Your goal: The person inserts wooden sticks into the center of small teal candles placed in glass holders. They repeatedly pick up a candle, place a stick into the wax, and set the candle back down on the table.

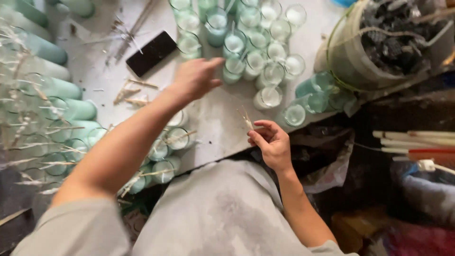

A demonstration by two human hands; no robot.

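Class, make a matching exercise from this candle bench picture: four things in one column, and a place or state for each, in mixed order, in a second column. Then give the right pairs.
Things:
1. left hand
2. right hand
3. black phone
4. bucket

Places or states:
A. flat on the white table, far left of the glasses
B. pinching a thin wick stick
C. reaching toward the cluster of glass jars
D. at the table's right end, holding dark scraps

Pairs: 1-C, 2-B, 3-A, 4-D

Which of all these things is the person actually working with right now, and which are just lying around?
In hand:
- left hand reaching toward the cluster of glass jars with pale wax
- right hand pinching a thin wick stick

Lying about:
- black phone
- bucket of dark scraps
- long white sticks
- teal jars lying sideways
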